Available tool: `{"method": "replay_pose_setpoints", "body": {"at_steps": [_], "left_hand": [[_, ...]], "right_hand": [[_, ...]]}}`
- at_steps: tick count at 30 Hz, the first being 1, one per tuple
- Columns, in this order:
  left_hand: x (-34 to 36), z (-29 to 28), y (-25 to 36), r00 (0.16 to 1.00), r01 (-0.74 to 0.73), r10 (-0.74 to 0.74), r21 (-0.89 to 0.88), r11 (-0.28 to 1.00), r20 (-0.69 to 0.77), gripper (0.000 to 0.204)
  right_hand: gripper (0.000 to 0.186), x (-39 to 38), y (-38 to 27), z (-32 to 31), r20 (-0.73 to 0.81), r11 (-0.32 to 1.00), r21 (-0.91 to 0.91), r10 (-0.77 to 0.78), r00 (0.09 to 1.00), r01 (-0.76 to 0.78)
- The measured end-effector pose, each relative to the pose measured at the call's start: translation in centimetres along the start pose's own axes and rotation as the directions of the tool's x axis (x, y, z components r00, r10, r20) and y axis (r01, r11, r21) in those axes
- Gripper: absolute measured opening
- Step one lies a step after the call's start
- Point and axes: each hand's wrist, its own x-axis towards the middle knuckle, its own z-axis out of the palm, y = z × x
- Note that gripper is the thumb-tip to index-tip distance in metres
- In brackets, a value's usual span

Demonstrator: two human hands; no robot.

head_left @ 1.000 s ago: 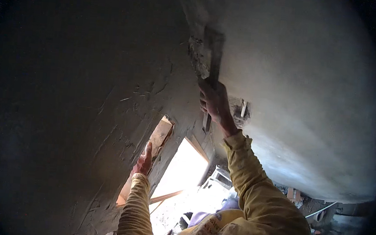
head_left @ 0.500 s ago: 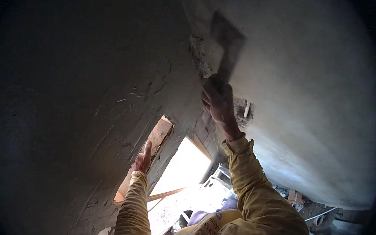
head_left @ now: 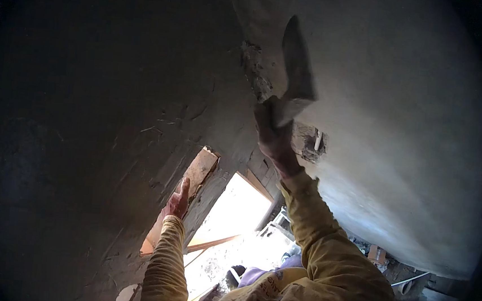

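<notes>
My right hand (head_left: 276,133), raised near the wall corner, is closed round the handle of a trowel (head_left: 297,64). Its dark flat blade points upward, slightly blurred, close to the grey plastered wall at right. A rough, broken patch (head_left: 255,72) runs down the corner just left of the blade. Lower left, my left hand (head_left: 177,202) grips a long brown board (head_left: 200,170) that lies slanted along the darker wall. The thumb stretches up along the board; the other fingers are mostly hidden.
A bright opening (head_left: 233,209) with wooden edging lies right of the board. Below the trowel, a hole in the right wall holds a short pale pipe (head_left: 318,140). Bricks (head_left: 376,255), a white pipe (head_left: 410,279) and rubble are far below at right.
The trowel has turned in my right hand's grip, its blade now narrower to view and tilted differently. My left hand stays at the board; the whole view has shifted slightly.
</notes>
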Motion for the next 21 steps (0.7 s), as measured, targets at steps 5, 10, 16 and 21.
{"method": "replay_pose_setpoints", "body": {"at_steps": [5, 10, 16, 21], "left_hand": [[0.6, 0.0, -0.1, 0.999, 0.009, -0.009, -0.008, 1.0, 0.037, 0.102], [0.4, 0.2, -0.4, 0.999, 0.049, -0.05, 0.02, 0.999, 0.022, 0.102], [0.5, 0.3, -0.5, 0.995, 0.097, -0.098, 0.055, 0.994, 0.024, 0.099], [0.4, 0.3, -0.4, 0.995, 0.095, -0.096, 0.03, 0.995, 0.024, 0.1]], "right_hand": [[0.028, 1.1, 2.5, 0.8, 0.259, 0.891, 0.025, 0.432, 0.864, -0.453], [0.026, -0.7, 0.9, -1.5, 0.198, 0.886, -0.044, 0.461, 0.865, -0.462], [0.026, 1.1, 4.4, -0.4, 0.293, 0.842, -0.346, 0.516, 0.805, -0.414], [0.023, 0.5, 4.2, -5.3, 0.15, 0.899, -0.19, 0.423, 0.894, -0.394]]}}
